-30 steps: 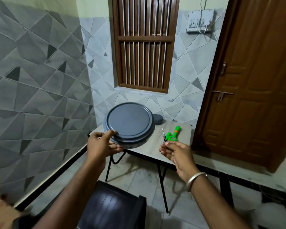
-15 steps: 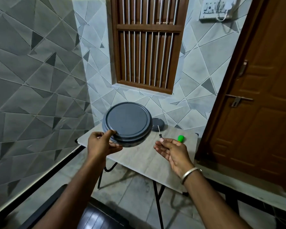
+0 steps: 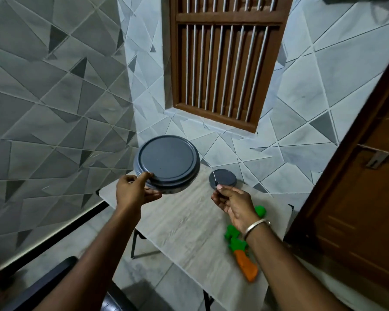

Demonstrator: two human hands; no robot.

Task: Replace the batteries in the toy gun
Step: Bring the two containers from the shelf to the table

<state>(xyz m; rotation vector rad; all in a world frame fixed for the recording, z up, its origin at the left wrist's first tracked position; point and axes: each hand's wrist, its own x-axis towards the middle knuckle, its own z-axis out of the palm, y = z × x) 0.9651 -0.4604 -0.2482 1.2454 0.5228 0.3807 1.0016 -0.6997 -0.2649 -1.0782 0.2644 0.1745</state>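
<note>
My left hand [image 3: 134,191] grips the near edge of a round grey container [image 3: 166,163] with its lid on, held above the far left corner of the small table [image 3: 184,225]. My right hand [image 3: 230,199] pinches a thin small screwdriver [image 3: 215,181], its metal shaft pointing up. The green and orange toy gun [image 3: 240,248] lies on the table's right side, partly hidden under my right wrist. No batteries are visible.
A small round grey lid [image 3: 222,178] lies at the table's far edge by the tiled wall. A brown wooden door [image 3: 355,198] stands close on the right. A dark chair [image 3: 54,286] sits at the lower left. A barred window is above the table.
The view has moved closer and lower over the table, so the toy gun's orange grip now shows. Both hands keep their holds on the container and the screwdriver.
</note>
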